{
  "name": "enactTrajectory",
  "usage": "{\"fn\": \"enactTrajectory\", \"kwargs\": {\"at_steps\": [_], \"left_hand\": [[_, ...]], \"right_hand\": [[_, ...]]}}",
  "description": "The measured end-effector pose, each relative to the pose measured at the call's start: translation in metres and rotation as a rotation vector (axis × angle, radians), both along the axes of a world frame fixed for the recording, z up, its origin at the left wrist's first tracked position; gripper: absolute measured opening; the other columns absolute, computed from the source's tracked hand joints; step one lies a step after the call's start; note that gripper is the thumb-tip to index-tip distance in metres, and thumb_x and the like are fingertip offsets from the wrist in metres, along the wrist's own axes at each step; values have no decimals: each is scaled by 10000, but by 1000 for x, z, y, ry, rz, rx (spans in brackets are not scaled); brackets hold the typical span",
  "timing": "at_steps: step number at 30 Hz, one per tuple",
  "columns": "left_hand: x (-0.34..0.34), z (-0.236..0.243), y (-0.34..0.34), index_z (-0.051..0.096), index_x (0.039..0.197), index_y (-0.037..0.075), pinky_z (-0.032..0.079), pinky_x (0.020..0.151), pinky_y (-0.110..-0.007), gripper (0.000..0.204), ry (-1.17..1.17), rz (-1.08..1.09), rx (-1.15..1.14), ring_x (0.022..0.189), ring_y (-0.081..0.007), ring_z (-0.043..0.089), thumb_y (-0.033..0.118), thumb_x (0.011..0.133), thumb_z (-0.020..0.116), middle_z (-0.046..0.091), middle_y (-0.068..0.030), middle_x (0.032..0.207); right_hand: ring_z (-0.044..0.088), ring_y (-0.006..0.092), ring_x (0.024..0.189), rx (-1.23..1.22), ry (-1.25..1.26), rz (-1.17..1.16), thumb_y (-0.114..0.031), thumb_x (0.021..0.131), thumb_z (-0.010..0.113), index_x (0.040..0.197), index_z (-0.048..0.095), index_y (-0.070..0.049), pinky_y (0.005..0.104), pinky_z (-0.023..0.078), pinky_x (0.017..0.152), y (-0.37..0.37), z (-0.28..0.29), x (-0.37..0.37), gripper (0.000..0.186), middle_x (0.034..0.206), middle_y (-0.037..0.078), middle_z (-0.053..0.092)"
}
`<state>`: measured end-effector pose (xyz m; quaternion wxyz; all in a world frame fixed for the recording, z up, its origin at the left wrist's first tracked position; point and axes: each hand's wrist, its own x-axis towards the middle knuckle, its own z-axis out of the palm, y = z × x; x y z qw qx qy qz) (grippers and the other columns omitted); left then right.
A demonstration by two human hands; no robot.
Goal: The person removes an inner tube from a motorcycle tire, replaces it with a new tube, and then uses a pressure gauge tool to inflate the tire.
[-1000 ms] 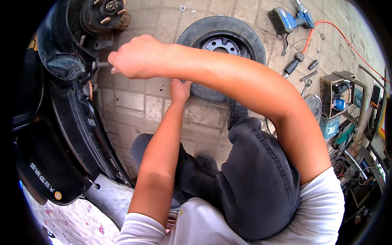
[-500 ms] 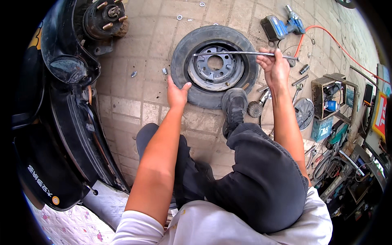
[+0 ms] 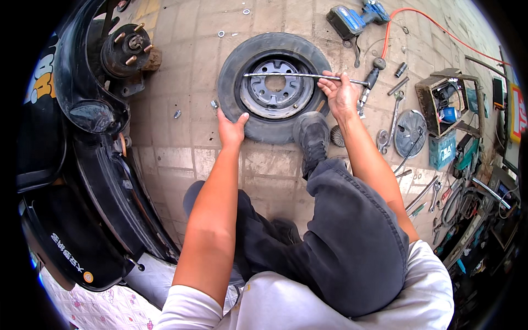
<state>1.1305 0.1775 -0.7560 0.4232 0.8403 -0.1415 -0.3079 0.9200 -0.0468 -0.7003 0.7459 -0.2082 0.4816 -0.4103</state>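
A black tyre [image 3: 236, 63] on a grey steel rim [image 3: 261, 93] lies flat on the paved ground. My left hand [image 3: 231, 125] grips its lower left edge, thumb spread on the sidewall. My right hand [image 3: 341, 96] is at the tyre's right side with its fingers around a long steel bar [image 3: 280, 75], which reaches across the rim to its left side. My dark shoe [image 3: 312, 142] rests against the tyre's lower right edge.
At left are a hub with studs [image 3: 125, 50] and black bodywork [image 3: 99, 159]. Right are a cordless impact wrench [image 3: 357, 23], orange hose [image 3: 418, 11], air tool [image 3: 373, 77], spanners, an open metal box [image 3: 426, 102] and a blue container [image 3: 443, 148]. Small nuts [image 3: 177, 114] lie left of the tyre.
My right hand has swung from the bodywork at left to the tyre's right side, bringing the bar across the rim. My left hand stays at the tyre's lower edge, now uncovered by the right arm.
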Motion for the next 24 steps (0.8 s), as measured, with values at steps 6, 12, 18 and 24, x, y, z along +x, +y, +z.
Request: {"fn": "enactTrajectory", "kwargs": {"at_steps": [6, 12, 18, 24], "left_hand": [[-6, 6, -7, 267, 1440, 4, 376, 1034, -362, 918, 22, 1, 13, 1193, -304, 524, 143, 711, 807, 527, -200, 1320], [0, 0, 2, 302, 1415, -18, 397, 1010, -349, 879, -10, 20, 5, 1150, -267, 544, 118, 711, 810, 551, -182, 1283], [-2, 11, -4, 268, 1431, -25, 401, 1012, -364, 955, -16, -1, 92, 1184, -332, 539, 190, 688, 828, 544, -231, 1294], [2, 9, -10, 305, 1415, -24, 414, 997, -365, 959, -1, 37, 84, 1183, -327, 543, 220, 661, 846, 549, -233, 1285]], "right_hand": [[670, 304, 819, 2, -41, 41, -244, 1022, 370, 1004, 468, 11, 412, 569, 752, 6, 5, 15, 274, 1043, 241, 619], [663, 190, 800, -547, 63, 306, -227, 1016, 439, 1024, 489, 16, 304, 549, 738, 27, 76, 56, 249, 1016, 169, 641], [657, 267, 682, -1161, 468, 662, -178, 957, 539, 1015, 551, 29, 335, 524, 636, 29, 126, 100, 215, 830, 182, 654], [647, 384, 662, -1383, 715, 735, -214, 923, 542, 950, 546, 56, 456, 515, 615, -17, 139, 197, 272, 694, 240, 625]]}}
